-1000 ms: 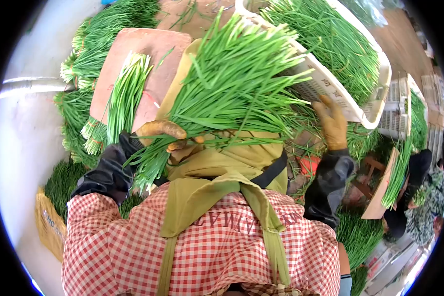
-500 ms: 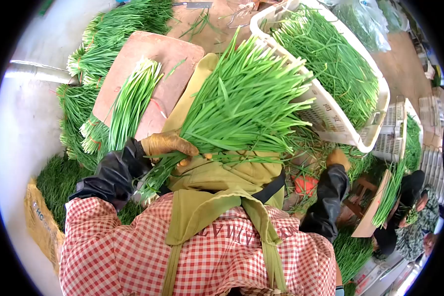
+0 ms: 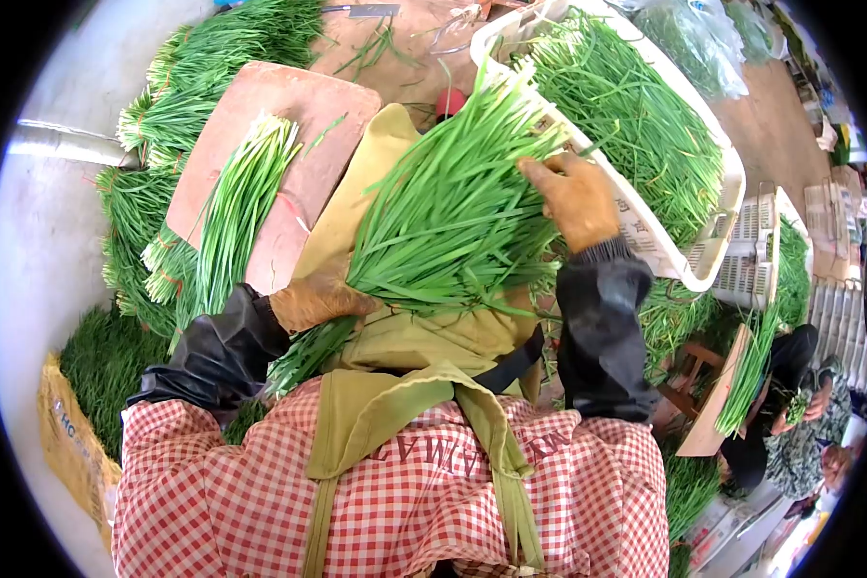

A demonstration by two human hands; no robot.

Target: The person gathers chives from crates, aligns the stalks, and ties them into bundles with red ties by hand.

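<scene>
A large loose bunch of garlic chives (image 3: 448, 217) lies across my lap on an olive apron, pale stem ends toward the upper right. My gloved left hand (image 3: 323, 297) is closed around its lower left part, with leaves sticking out below the palm. At the upper right edge of the bunch, my gloved right hand (image 3: 576, 200) pinches at some stems near their pale ends; its fingertips are partly hidden. Left of my lap, a smaller chive bundle (image 3: 246, 202) rests on a reddish board (image 3: 332, 101), with a red tie beside it.
A white crate (image 3: 672, 258) filled with chives stands at the right. Tied chive bundles (image 3: 178, 120) are piled at the left. A cleaver (image 3: 371, 11) lies on the floor at the top. Another person (image 3: 807, 414) sits at the far right beside a board carrying chives.
My right hand has risen from low beside my right side to the stem ends of the bunch. My left hand keeps its hold, and the view has shifted slightly.
</scene>
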